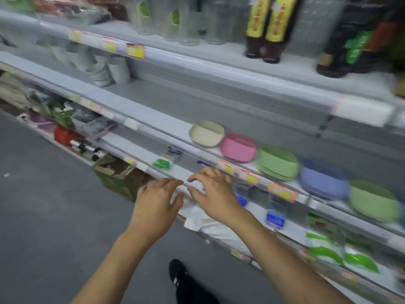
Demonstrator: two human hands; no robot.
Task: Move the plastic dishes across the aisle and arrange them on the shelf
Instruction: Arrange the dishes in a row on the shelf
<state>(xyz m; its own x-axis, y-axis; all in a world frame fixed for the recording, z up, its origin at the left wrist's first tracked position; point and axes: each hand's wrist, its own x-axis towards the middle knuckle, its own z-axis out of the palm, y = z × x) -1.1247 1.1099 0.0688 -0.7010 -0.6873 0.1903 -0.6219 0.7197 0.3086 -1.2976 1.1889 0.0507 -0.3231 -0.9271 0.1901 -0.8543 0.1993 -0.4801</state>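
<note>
Plastic dishes stand in a row on a grey shelf [166, 126]: a cream dish [206, 137], a pink one [237, 148], a green stack [278, 162], a blue stack [323, 182] and another green stack [373, 200] at the right. My left hand [157, 199] and my right hand [213, 191] hover side by side below the cream and pink dishes, in front of the lower shelf edge. The fingers of both are spread and hold nothing. The picture is blurred by motion.
Dark bottles [266, 29] and clear glasses [175, 20] stand on the top shelf, white cups [109, 69] on the one below. Small packets [275, 218] and green-labelled bags [324, 251] fill the lower shelves. The grey aisle floor [43, 205] lies left; a black shoe [177, 273] shows below.
</note>
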